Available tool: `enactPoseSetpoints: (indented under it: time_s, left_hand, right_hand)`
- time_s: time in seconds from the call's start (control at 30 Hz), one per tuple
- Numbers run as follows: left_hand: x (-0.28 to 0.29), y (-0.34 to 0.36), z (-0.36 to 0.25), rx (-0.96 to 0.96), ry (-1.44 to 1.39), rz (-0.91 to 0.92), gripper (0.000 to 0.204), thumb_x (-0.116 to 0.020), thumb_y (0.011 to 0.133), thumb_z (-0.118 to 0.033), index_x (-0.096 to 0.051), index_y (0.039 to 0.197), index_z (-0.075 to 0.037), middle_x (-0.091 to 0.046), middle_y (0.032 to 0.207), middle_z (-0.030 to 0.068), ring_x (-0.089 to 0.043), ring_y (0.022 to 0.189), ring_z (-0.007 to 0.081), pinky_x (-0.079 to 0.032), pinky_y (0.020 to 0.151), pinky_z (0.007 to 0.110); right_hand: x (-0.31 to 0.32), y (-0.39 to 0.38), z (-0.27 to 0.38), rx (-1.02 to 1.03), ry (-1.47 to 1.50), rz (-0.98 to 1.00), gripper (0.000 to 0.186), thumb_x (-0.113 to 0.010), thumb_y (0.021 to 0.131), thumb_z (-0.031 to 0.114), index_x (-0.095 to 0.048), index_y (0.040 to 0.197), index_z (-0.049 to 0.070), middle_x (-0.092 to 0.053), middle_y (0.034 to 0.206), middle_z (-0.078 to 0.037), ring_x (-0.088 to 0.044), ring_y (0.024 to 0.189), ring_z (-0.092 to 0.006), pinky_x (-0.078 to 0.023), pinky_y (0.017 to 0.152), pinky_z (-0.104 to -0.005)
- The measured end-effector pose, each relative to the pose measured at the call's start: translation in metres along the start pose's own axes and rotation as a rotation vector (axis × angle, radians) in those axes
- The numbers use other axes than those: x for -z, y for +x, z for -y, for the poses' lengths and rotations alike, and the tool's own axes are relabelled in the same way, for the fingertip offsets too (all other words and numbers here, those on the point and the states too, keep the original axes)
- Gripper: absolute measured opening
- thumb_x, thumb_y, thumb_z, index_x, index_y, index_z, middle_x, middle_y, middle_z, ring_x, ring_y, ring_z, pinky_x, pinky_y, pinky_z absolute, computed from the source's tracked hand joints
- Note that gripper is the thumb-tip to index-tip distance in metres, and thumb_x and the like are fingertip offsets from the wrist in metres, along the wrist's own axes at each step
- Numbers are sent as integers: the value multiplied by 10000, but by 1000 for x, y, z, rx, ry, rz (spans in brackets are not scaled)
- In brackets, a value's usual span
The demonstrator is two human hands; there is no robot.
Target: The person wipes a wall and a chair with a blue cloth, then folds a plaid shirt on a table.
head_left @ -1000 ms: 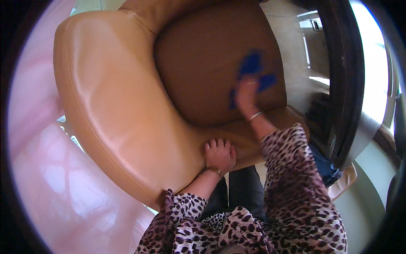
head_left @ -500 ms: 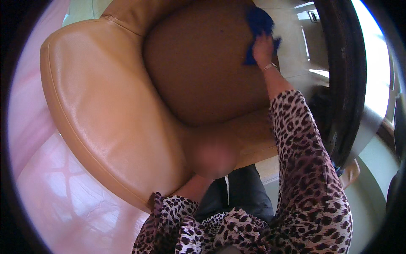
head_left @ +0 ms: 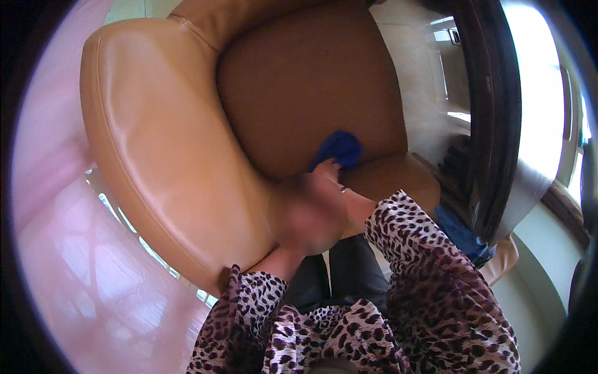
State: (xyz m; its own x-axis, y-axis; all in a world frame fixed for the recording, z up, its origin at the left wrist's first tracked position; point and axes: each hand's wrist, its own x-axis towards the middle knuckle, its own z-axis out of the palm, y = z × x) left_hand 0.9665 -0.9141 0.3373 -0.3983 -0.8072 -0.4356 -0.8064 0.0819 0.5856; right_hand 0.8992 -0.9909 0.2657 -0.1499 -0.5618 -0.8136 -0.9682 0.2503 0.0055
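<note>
- Head view: right hand (head_left: 327,173) is gripping a blue cloth (head_left: 342,148), fingers curling over its near end.
- Blue cloth is lying on the brown seat (head_left: 305,93), toward its near edge.
- Left hand (head_left: 308,221) is sitting inside a blurred patch, just beside the right hand, over the near side of the tan chair (head_left: 162,137); can't tell how its fingers are being held.
- Leopard-print sleeves (head_left: 442,280) are covering both arms.
- Dark furniture (head_left: 495,112) is standing right of the chair; a pink surface (head_left: 56,218) is filling the left.
</note>
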Motion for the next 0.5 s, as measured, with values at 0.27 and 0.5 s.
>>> enactPoseSetpoints:
  time_s: [0.27,0.5]
  left_hand:
    - [1,13,21,-41,-26,23,243,-488,998,-173,-601,1187,-70,-614,1096,43,-584,986,155,-502,865,300]
    - [-10,23,33,-43,-300,53,222,-492,1001,-164,-609,1166,-72,-610,1069,31,-580,963,145,-504,839,287]
  right_hand:
    - [9,-14,-6,693,68,376,441,-597,863,306,-643,1209,36,-558,1342,-186,-565,1181,-400,-465,993,-474]
    - [101,89,-196,142,-337,-54,295,-647,785,234,-744,1008,66,-701,1119,-171,-672,1043,-376,-537,896,-503]
